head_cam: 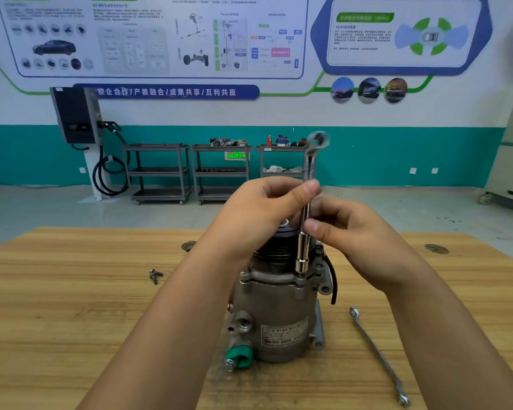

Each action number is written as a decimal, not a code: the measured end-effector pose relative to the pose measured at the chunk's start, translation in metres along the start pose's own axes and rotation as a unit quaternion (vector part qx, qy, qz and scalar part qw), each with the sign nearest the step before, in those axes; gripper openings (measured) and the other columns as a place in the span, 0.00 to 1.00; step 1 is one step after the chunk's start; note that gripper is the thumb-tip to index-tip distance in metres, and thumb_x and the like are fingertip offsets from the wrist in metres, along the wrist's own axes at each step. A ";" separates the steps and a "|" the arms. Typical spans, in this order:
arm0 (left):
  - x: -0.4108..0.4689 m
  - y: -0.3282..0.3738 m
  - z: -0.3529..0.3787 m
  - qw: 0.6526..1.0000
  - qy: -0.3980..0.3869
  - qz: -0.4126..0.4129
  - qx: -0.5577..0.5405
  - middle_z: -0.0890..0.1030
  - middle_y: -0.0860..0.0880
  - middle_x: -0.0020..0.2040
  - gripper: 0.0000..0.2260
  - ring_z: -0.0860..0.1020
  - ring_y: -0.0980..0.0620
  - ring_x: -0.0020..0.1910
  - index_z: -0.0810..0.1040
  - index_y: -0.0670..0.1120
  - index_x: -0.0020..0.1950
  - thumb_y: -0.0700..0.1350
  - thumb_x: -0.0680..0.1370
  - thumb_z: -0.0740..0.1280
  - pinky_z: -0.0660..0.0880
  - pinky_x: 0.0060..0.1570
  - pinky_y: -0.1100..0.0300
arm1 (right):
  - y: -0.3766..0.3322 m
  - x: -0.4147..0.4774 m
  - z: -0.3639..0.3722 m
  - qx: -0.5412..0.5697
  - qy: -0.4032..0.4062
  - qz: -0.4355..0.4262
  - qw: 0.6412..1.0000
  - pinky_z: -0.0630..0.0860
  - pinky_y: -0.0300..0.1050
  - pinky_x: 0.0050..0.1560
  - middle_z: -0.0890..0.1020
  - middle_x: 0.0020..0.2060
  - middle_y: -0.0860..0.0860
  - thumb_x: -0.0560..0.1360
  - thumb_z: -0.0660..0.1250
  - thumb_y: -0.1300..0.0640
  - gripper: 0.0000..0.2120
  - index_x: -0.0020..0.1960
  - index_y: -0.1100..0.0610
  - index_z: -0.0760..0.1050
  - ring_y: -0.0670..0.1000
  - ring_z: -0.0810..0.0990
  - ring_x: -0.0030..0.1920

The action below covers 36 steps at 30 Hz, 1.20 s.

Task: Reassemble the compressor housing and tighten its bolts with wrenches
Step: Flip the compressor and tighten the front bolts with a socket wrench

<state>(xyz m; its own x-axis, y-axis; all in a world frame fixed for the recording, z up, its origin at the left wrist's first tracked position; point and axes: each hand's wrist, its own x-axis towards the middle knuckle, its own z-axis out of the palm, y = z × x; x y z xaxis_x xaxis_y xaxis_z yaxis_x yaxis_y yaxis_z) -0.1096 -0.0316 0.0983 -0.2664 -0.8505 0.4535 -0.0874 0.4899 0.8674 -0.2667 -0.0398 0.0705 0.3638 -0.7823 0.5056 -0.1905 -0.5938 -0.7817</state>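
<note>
Compressor [274, 315] is stood on end at mid-table [71, 306], long axis vertical, pulley end up, label twd the camera. Socket wrench [302, 257] is seated on a flange bolt, axis near vertical, ratchet head up, top leaning slightly right. Its shaft is clasped high by the left hand [261, 211] and pinched lower by the right hand [344, 232]. Risks, as judged: the housing appears unsteadied, so side load could tip it. Any tilt could let the socket slip & round the bolt. Spanner [379, 356] and loose bolts [155, 275] are left on the table.

bright, even indoor light; soft shadows; wide-angle bending at edges; distant wall slightly blurred
</note>
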 end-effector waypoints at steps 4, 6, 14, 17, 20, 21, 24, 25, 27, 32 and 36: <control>0.001 -0.002 0.003 0.999 0.032 0.003 0.008 0.81 0.48 0.40 0.10 0.79 0.56 0.40 0.81 0.43 0.46 0.48 0.70 0.72 0.76 0.39 0.67 | 0.002 0.002 0.008 -0.013 0.049 0.000 0.999 0.75 0.59 0.52 0.78 0.38 0.54 0.65 0.70 0.51 0.15 0.45 0.61 0.76 0.58 0.78 0.47; 0.001 -0.002 0.004 0.999 0.034 0.000 0.009 0.82 0.51 0.36 0.04 0.80 0.59 0.37 0.82 0.45 0.43 0.45 0.73 0.71 0.75 0.37 0.69 | 0.003 0.003 0.010 -0.014 0.054 -0.002 0.998 0.75 0.58 0.52 0.79 0.40 0.56 0.65 0.71 0.51 0.14 0.47 0.58 0.78 0.56 0.79 0.47; -0.001 0.000 0.001 1.000 0.007 0.001 0.009 0.85 0.55 0.43 0.09 0.81 0.62 0.45 0.83 0.51 0.47 0.42 0.78 0.64 0.74 0.42 0.74 | 0.007 0.001 -0.001 0.007 0.001 0.001 1.000 0.74 0.40 0.55 0.83 0.49 0.50 0.75 0.65 0.62 0.07 0.48 0.54 0.80 0.47 0.79 0.54; -0.006 0.000 0.001 0.997 0.015 0.027 0.075 0.84 0.57 0.44 0.07 0.81 0.64 0.44 0.83 0.52 0.49 0.46 0.78 0.65 0.73 0.42 0.75 | 0.007 0.001 -0.001 0.010 0.016 0.007 1.000 0.75 0.49 0.57 0.83 0.48 0.52 0.72 0.68 0.58 0.07 0.47 0.60 0.79 0.50 0.79 0.54; -0.014 -0.002 0.005 0.992 0.045 0.060 0.102 0.84 0.57 0.41 0.02 0.82 0.62 0.42 0.81 0.56 0.46 0.48 0.74 0.70 0.79 0.44 0.64 | 0.005 0.000 -0.001 0.013 0.014 -0.001 1.000 0.75 0.58 0.58 0.81 0.49 0.60 0.68 0.72 0.52 0.17 0.50 0.62 0.78 0.57 0.79 0.54; -0.016 -0.003 0.006 0.990 0.064 0.070 0.101 0.84 0.56 0.41 0.03 0.82 0.60 0.41 0.80 0.56 0.44 0.48 0.73 0.71 0.80 0.43 0.62 | 0.003 0.000 0.000 0.005 0.016 -0.005 1.000 0.75 0.59 0.57 0.81 0.48 0.59 0.67 0.72 0.51 0.14 0.49 0.59 0.79 0.58 0.79 0.53; -0.018 -0.009 0.013 0.986 0.121 0.079 0.085 0.84 0.53 0.39 0.03 0.82 0.57 0.41 0.82 0.52 0.42 0.47 0.70 0.74 0.80 0.43 0.60 | 0.005 0.000 0.002 0.005 0.030 -0.011 0.999 0.77 0.58 0.54 0.82 0.44 0.57 0.66 0.71 0.54 0.07 0.44 0.52 0.79 0.57 0.79 0.50; -0.018 -0.011 0.015 0.984 0.136 0.080 0.083 0.84 0.53 0.39 0.03 0.81 0.58 0.42 0.82 0.52 0.42 0.47 0.71 0.74 0.78 0.43 0.62 | 0.006 0.000 0.002 0.010 0.030 -0.012 0.999 0.77 0.57 0.55 0.82 0.44 0.56 0.67 0.71 0.55 0.07 0.45 0.52 0.80 0.56 0.80 0.50; -0.016 -0.012 0.017 0.982 0.141 0.084 0.097 0.82 0.55 0.40 0.01 0.79 0.63 0.43 0.82 0.53 0.41 0.47 0.72 0.72 0.74 0.43 0.70 | 0.006 -0.001 0.001 0.020 0.009 -0.017 1.000 0.78 0.50 0.55 0.83 0.47 0.54 0.69 0.69 0.56 0.10 0.50 0.51 0.81 0.52 0.81 0.52; -0.015 -0.010 0.014 0.989 0.097 0.042 0.107 0.81 0.55 0.47 0.07 0.78 0.62 0.48 0.83 0.54 0.46 0.47 0.77 0.65 0.73 0.50 0.67 | 0.007 -0.003 -0.004 0.039 -0.031 -0.007 0.999 0.75 0.40 0.56 0.84 0.51 0.50 0.72 0.65 0.56 0.11 0.51 0.50 0.82 0.47 0.80 0.56; -0.016 -0.008 0.013 0.995 0.059 0.008 0.075 0.83 0.55 0.45 0.09 0.80 0.60 0.48 0.83 0.53 0.47 0.50 0.79 0.62 0.76 0.51 0.62 | 0.007 -0.002 0.001 0.039 0.008 -0.005 0.999 0.76 0.46 0.55 0.83 0.48 0.55 0.70 0.70 0.55 0.09 0.50 0.53 0.81 0.52 0.80 0.53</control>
<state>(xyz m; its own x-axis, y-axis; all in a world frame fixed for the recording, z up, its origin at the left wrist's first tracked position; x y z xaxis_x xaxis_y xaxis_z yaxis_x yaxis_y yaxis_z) -0.1175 -0.0190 0.0815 -0.1549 -0.8545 0.4958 -0.2286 0.5192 0.8235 -0.2675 -0.0424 0.0639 0.3504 -0.7796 0.5190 -0.1156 -0.5859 -0.8021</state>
